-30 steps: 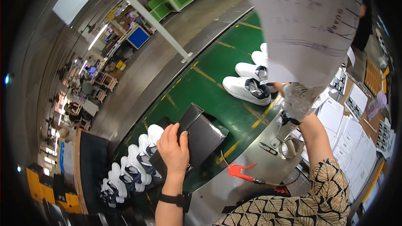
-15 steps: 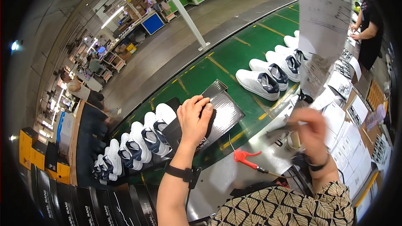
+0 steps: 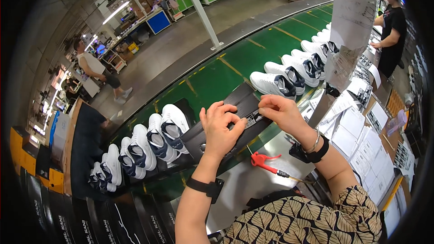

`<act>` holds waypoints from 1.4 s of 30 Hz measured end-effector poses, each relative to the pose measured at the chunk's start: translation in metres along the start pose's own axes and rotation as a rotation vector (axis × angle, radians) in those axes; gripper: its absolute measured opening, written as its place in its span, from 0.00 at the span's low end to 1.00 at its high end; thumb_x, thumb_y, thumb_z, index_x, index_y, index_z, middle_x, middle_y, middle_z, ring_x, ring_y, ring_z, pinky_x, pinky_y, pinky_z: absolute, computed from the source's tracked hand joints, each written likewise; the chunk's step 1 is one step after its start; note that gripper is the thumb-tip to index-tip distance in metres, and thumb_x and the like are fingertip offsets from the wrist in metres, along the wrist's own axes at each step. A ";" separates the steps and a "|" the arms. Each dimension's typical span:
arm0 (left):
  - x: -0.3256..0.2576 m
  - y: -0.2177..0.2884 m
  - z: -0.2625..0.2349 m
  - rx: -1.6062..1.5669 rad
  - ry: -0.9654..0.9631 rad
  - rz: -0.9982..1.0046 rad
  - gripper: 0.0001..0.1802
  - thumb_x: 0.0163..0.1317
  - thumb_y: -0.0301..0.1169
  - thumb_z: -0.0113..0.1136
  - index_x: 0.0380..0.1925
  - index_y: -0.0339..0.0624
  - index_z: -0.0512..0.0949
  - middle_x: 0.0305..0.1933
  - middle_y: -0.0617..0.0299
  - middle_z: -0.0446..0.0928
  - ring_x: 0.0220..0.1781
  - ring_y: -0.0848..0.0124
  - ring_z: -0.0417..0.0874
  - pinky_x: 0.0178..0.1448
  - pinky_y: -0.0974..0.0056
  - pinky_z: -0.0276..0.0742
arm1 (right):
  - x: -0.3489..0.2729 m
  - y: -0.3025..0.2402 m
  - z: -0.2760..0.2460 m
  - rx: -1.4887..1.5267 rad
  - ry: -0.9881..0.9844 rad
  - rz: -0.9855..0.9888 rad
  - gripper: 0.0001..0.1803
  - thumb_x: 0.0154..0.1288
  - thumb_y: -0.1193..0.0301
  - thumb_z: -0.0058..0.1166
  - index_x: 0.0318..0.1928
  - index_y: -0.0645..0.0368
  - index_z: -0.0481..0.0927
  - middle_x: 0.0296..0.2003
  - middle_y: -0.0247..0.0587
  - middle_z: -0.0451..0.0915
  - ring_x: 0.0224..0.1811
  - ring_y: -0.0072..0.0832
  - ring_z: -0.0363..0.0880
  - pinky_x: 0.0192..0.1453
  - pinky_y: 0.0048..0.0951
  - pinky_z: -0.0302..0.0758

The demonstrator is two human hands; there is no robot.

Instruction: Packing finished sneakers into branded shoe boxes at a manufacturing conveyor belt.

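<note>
A black shoebox (image 3: 194,139) lies aslant in front of me at the conveyor's near edge. Against its side shows a small printed label (image 3: 252,120), white and black. My right hand (image 3: 284,112) pinches the label's right end between thumb and fingertips. At the label's other end, the curled fingers and thumb of my left hand (image 3: 220,129) close on its edge over the box. How much of the label is stuck to the box I cannot tell. Just below the box lies a red air blow gun (image 3: 264,161) on the metal table.
White sneakers with navy trim stand in rows on the green conveyor (image 3: 212,81), left (image 3: 143,147) and right (image 3: 271,83) of the box. Printed sheets (image 3: 357,129) cover the right-hand bench, beneath a hanging paper (image 3: 350,22). Black boxes (image 3: 90,217) line the lower left. Other people stand farther off.
My right hand has come left from the bench to the box, where the label now shows. My left hand has shifted from resting on the box to the label's end. A person walks at left.
</note>
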State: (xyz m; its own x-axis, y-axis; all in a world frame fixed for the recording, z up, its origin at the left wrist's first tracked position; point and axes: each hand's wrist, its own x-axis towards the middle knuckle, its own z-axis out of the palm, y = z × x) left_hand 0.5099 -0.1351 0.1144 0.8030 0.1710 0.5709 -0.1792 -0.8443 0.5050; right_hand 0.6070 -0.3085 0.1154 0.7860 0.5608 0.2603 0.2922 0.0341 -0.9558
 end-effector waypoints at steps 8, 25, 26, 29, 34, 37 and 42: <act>0.005 -0.006 0.005 0.069 0.056 0.018 0.11 0.44 0.38 0.67 0.15 0.46 0.76 0.37 0.69 0.75 0.55 0.63 0.68 0.65 0.46 0.44 | 0.023 0.006 -0.015 -0.058 -0.156 0.050 0.10 0.52 0.73 0.59 0.35 0.63 0.79 0.20 0.31 0.75 0.23 0.15 0.70 0.28 0.20 0.68; 0.007 -0.011 0.003 0.216 -0.018 0.112 0.11 0.39 0.37 0.67 0.11 0.48 0.74 0.35 0.69 0.73 0.48 0.65 0.69 0.59 0.47 0.50 | 0.031 0.011 -0.011 -0.269 -0.193 0.032 0.17 0.47 0.70 0.64 0.39 0.61 0.77 0.21 0.33 0.77 0.23 0.20 0.75 0.28 0.23 0.71; 0.007 -0.010 0.003 0.218 -0.012 0.118 0.12 0.39 0.36 0.67 0.10 0.48 0.73 0.34 0.69 0.73 0.48 0.64 0.69 0.58 0.47 0.51 | 0.030 0.011 -0.010 -0.298 -0.198 0.035 0.17 0.47 0.69 0.63 0.39 0.60 0.76 0.21 0.33 0.76 0.23 0.22 0.75 0.29 0.25 0.71; 0.010 -0.001 0.000 0.289 -0.034 0.141 0.14 0.38 0.36 0.67 0.10 0.47 0.70 0.33 0.67 0.72 0.46 0.64 0.69 0.56 0.51 0.54 | 0.021 0.015 -0.004 -0.529 -0.107 -0.258 0.21 0.48 0.72 0.64 0.44 0.62 0.74 0.24 0.33 0.73 0.25 0.20 0.72 0.28 0.21 0.70; 0.008 -0.011 0.000 0.282 0.040 0.104 0.12 0.42 0.32 0.66 0.20 0.42 0.71 0.38 0.59 0.71 0.46 0.60 0.69 0.53 0.57 0.62 | 0.016 0.027 0.012 -0.457 0.064 -0.284 0.25 0.49 0.73 0.60 0.49 0.61 0.70 0.37 0.48 0.73 0.34 0.37 0.75 0.40 0.33 0.74; 0.003 -0.023 0.010 0.286 0.154 0.100 0.15 0.46 0.30 0.63 0.34 0.40 0.72 0.46 0.55 0.70 0.51 0.57 0.68 0.55 0.57 0.62 | 0.008 0.013 0.047 -0.615 0.163 -0.605 0.28 0.50 0.72 0.57 0.55 0.57 0.68 0.52 0.52 0.68 0.56 0.48 0.65 0.59 0.42 0.64; -0.006 -0.023 0.010 0.506 0.110 0.036 0.30 0.47 0.38 0.63 0.51 0.41 0.68 0.57 0.52 0.66 0.59 0.52 0.64 0.59 0.44 0.56 | 0.015 0.030 0.053 -0.952 0.158 -0.500 0.28 0.53 0.63 0.54 0.57 0.49 0.68 0.59 0.47 0.62 0.63 0.45 0.57 0.63 0.47 0.55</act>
State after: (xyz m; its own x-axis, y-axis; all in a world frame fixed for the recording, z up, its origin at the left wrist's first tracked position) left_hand 0.5150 -0.1220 0.0930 0.7323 0.1665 0.6603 0.1130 -0.9859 0.1233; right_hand 0.5989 -0.2549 0.0832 0.5017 0.5466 0.6704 0.8479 -0.4642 -0.2561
